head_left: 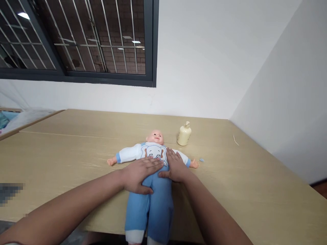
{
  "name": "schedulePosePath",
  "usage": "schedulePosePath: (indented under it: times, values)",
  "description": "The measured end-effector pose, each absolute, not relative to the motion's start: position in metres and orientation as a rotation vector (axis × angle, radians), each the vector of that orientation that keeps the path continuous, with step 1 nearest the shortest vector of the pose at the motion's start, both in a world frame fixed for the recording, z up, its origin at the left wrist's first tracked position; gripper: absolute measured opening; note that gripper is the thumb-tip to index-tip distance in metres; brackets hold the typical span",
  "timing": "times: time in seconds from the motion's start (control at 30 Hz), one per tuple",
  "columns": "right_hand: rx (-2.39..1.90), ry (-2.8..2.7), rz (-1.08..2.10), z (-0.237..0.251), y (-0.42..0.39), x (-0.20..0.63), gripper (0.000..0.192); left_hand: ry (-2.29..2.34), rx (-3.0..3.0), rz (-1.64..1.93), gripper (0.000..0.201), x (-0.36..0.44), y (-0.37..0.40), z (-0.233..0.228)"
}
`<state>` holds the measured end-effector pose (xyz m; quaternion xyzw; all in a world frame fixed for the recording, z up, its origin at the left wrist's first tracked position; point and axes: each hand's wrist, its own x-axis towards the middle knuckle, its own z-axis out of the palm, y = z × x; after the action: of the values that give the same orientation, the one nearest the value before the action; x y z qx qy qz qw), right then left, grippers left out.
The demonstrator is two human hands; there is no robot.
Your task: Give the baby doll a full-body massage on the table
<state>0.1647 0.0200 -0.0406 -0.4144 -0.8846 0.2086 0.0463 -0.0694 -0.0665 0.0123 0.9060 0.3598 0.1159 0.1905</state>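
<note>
1. While we lean over the bench (pixel 76 149), our two hands lie flat on the doll (pixel 150 183): the left hand (pixel 139 173) is spread open across its belly, fingers pointing towards the doll's chest, and the right hand (pixel 175 166) is pressed open against the doll's side just beside the left. Neither hand is closed around anything.
2. The doll lies on its back near the front edge of the bench, head away from us, arms spread, legs reaching the edge.
3. We judge the doll light and soft in the body: the blue trousers and white top look like stuffed fabric that would give under the palms. The head and small hands look like smooth moulded plastic, stiffer and more slippery.
4. We think the torso, under the arms, is the surest place to take hold; a limb would likely flop.
5. Beyond the doll's head, a little to its right as we see it, stands a cream bottle (pixel 184 134), rounded and glossy, well apart from our hands.
6. The bench is pale wood-grain laminate, flat and matte.
</note>
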Motion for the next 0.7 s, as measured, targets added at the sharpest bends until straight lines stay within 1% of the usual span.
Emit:
schedulePosePath:
  times: [0.1,0.23,0.33,0.5,0.57,0.63,0.7]
  values:
    - [-1.264,-2.702,0.658,-0.041,0.021,0.165,0.129,1.116,2.516,0.356,0.11,-0.076,-0.044,0.007]
    - [-1.31,-2.686,0.693,-0.043,0.021,0.164,0.134,1.25,2.494,0.307,0.132,-0.087,-0.022,-0.002]
    - [-1.313,-2.678,0.711,-0.041,0.02,0.164,0.137,1.417,2.403,0.305,0.136,-0.098,-0.02,-0.009]
    - [-1.286,-2.658,0.678,-0.027,0.016,0.168,0.134,1.648,2.217,0.326,0.14,-0.111,-0.035,-0.021]
    - [-1.283,-2.637,0.617,-0.017,0.009,0.17,0.126,1.684,2.192,0.363,0.141,-0.11,-0.041,-0.024]
    - [-1.179,-2.658,0.546,-0.007,-0.004,0.17,0.107,1.688,2.18,0.379,0.141,-0.109,-0.044,-0.026]
    - [-0.911,-2.747,0.523,0.001,-0.022,0.164,0.089,1.689,2.169,0.372,0.142,-0.108,-0.044,-0.028]
